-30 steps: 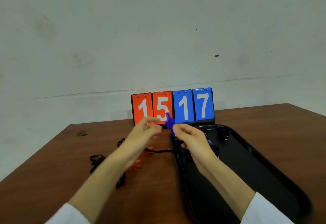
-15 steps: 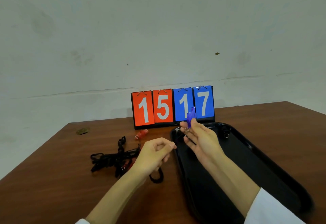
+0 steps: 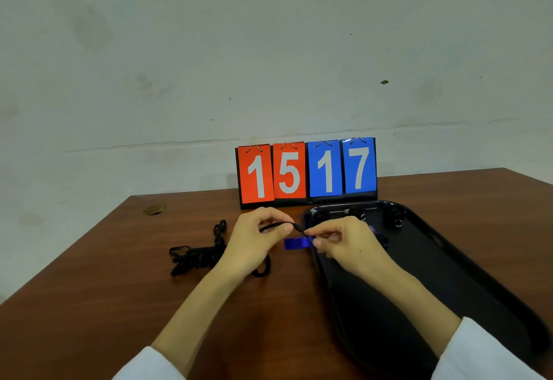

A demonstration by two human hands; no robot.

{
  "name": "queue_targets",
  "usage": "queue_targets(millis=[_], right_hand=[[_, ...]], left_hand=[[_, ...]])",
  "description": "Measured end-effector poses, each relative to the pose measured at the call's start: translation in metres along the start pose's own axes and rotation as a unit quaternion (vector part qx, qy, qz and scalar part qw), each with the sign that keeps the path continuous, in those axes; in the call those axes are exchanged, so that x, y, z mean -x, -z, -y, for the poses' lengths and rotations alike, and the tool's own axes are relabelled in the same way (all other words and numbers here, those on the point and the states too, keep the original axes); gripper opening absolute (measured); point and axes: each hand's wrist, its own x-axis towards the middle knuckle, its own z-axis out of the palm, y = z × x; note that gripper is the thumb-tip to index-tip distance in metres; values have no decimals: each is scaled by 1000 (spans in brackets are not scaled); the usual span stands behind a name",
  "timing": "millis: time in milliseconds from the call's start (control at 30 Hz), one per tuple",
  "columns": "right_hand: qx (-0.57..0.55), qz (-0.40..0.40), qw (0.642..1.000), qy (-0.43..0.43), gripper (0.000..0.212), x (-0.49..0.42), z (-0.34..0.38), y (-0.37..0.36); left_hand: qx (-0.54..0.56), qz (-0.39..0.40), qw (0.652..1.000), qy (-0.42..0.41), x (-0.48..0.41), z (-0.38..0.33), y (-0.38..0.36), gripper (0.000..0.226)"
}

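**Cord end meets whistle, above the tray's near-left edge**

- Left hand (image 3: 251,242): grip pinched on the end of a black cord (image 3: 275,225), thumb against forefinger. The cord loops back under the palm, where most of it is hidden.
- Right hand (image 3: 344,242): grip closed on a blue whistle (image 3: 296,243). Only its left part sticks out past the fingers.
- The cord tip and right fingertips touch. The join is too small to make out.
- The whistle is held off the tabletop (image 3: 119,290), between both hands, at the rim of the black tray (image 3: 449,275).
- Tangle of black straps (image 3: 197,255) lies left of the left hand, partly covered by it.
- Small dark pieces (image 3: 395,219) sit at the tray's far end, too dim to identify.
- A score flip-board (image 3: 305,173) behind reads 15 and 17.
- White sleeves (image 3: 484,352) are cut off at the bottom edge.
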Motion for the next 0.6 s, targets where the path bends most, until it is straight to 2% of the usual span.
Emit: queue_targets(millis=[133, 333, 500, 600], right_hand=[[-26, 61, 997, 33, 22, 3, 4, 1], [-167, 68, 983, 32, 19, 4, 11, 6], [-334, 29, 942, 4, 10, 5, 13, 7], [-368, -31, 929, -17, 14, 5, 12, 9]], left_hand=[[10, -1, 1000, 7, -2, 6, 4, 11], [36, -8, 997, 71, -4, 11, 2, 10], [69, 52, 993, 84, 4, 7, -8, 16], [75, 97, 990, 66, 6, 6, -16, 24]])
